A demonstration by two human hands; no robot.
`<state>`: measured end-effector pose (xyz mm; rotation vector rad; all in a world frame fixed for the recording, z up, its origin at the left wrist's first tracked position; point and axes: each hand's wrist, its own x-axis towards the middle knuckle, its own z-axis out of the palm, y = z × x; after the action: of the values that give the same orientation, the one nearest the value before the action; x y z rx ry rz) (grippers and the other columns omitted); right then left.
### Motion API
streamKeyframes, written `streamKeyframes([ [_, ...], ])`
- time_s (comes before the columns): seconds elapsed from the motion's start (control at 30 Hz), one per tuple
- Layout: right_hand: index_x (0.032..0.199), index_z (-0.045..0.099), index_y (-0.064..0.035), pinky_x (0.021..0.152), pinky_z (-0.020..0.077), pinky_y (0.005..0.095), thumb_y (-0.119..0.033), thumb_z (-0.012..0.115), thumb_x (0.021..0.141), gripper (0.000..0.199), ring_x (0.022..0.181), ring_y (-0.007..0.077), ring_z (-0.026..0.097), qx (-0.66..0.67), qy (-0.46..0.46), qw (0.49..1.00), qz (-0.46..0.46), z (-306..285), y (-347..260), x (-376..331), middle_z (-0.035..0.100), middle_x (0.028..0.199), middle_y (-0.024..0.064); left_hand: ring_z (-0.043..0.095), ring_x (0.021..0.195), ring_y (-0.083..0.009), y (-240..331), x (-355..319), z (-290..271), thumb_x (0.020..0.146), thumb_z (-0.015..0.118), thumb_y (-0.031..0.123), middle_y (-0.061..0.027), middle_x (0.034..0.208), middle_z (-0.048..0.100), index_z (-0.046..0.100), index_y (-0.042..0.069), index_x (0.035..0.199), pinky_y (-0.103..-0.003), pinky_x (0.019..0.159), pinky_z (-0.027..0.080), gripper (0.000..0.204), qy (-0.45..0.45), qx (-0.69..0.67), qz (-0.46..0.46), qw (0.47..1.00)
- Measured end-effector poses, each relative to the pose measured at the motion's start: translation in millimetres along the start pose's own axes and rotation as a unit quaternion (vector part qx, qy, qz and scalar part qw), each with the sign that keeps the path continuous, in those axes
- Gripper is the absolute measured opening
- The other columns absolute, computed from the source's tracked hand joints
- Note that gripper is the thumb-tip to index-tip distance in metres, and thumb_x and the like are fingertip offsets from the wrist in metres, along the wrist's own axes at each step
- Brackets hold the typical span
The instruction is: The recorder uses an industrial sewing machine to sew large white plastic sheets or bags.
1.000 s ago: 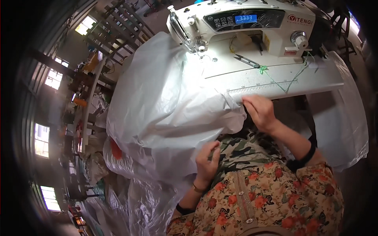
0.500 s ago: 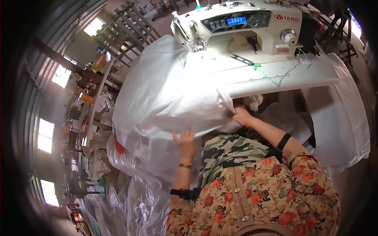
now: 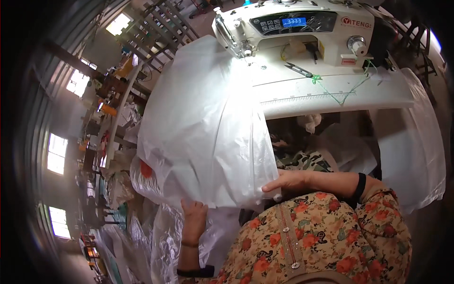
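Note:
A large, translucent white plastic sheet (image 3: pixel 203 128) spreads from under the sewing machine's needle end over the table's near edge toward my body. My right hand (image 3: pixel 286 182) pinches its near right corner, with the thumb on top and the other fingers hidden beneath. At the sheet's near left edge, my left hand (image 3: pixel 194 220) has its fingers curled over the material. The white sewing machine (image 3: pixel 302 23) stands at the far side with its lamp lit. Black thread snips (image 3: pixel 299 70), tied to a green cord (image 3: pixel 331 93), lie on the table beside the sheet.
The white sewing table (image 3: pixel 378 97) carries a printed ruler strip along its near edge. More white plastic (image 3: pixel 409 142) hangs over its right end. Crumpled clear plastic (image 3: pixel 165 241) is heaped at lower left. A wooden rack (image 3: pixel 161 28) stands at the far left.
Both hands have come nearer my body, the left also moving left. The sheet's near edge has been drawn down and spread flatter, covering much of my lap.

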<state>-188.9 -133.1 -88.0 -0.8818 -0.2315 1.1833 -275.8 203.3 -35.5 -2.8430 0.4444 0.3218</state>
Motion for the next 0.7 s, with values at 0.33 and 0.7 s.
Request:
streamKeyframes([
  [0.33, 0.131, 0.041, -0.0008, 0.086, 0.0528, 0.0288, -0.015, 0.067, 0.094, 0.047, 0.105, 0.0152, 0.062, -0.059, 0.181, 0.966, -0.175, 14, 16, -2, 0.060, 0.118, 0.0103, 0.067, 0.085, -0.0355, 80, 78, -87, 0.089, 0.064, 0.007, -0.0178, 0.095, 0.067, 0.063, -0.002, 0.111, -0.039, 0.069, 0.052, 0.023, 0.293, -0.379, 0.092, 0.873],
  [0.7, 0.126, 0.043, 0.0005, 0.077, 0.0488, 0.0274, -0.009, 0.056, 0.090, 0.039, 0.090, 0.0106, 0.056, -0.206, 0.337, 0.901, -0.182, -3, 44, -11, 0.058, 0.106, 0.0084, 0.061, 0.062, -0.0228, 120, 124, -22, 0.081, 0.070, 0.016, -0.0082, 0.066, 0.059, 0.060, 0.000, 0.101, -0.034, 0.061, 0.049, 0.028, 0.147, -0.509, -0.010, 0.848],
])
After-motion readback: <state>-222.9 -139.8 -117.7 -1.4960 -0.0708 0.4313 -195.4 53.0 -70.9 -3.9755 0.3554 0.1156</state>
